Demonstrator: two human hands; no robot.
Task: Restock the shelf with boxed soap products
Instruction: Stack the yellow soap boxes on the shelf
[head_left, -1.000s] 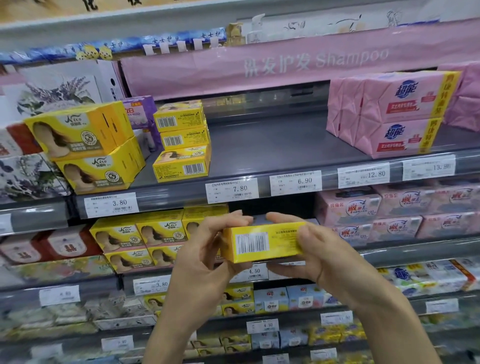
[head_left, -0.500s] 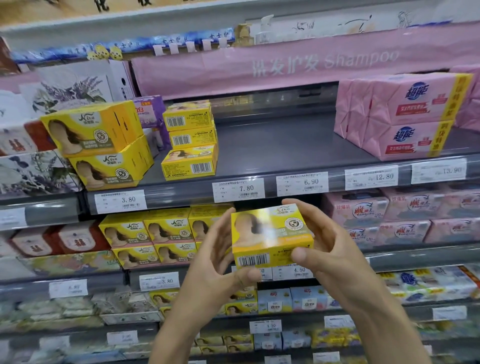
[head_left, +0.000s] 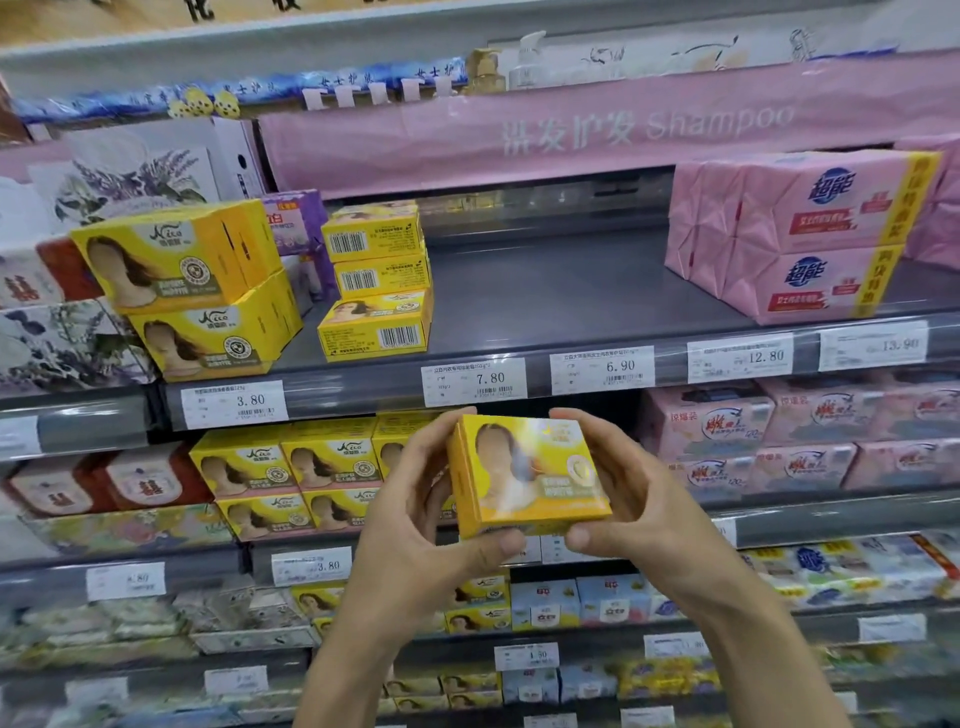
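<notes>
A yellow soap box (head_left: 524, 475) is held in front of the shelving, its printed front face turned toward me. My left hand (head_left: 415, 530) grips its left side, thumb under the bottom edge. My right hand (head_left: 634, 499) grips the right side, fingers behind and thumb below. On the grey upper shelf (head_left: 561, 296) stands a stack of three small yellow boxes (head_left: 376, 280). Two larger yellow boxes (head_left: 187, 286) are stacked to its left.
Pink wrapped soap packs (head_left: 795, 234) stand at the right of the upper shelf, with bare shelf between them and the yellow stack. Below the price labels (head_left: 475, 383) are more yellow boxes (head_left: 291, 473) and pink packs (head_left: 779, 441). Lower shelves hold mixed soaps.
Both hands have rotated the box, from barcode side facing me to its printed front face. The hands rose slightly toward the upper shelf.
</notes>
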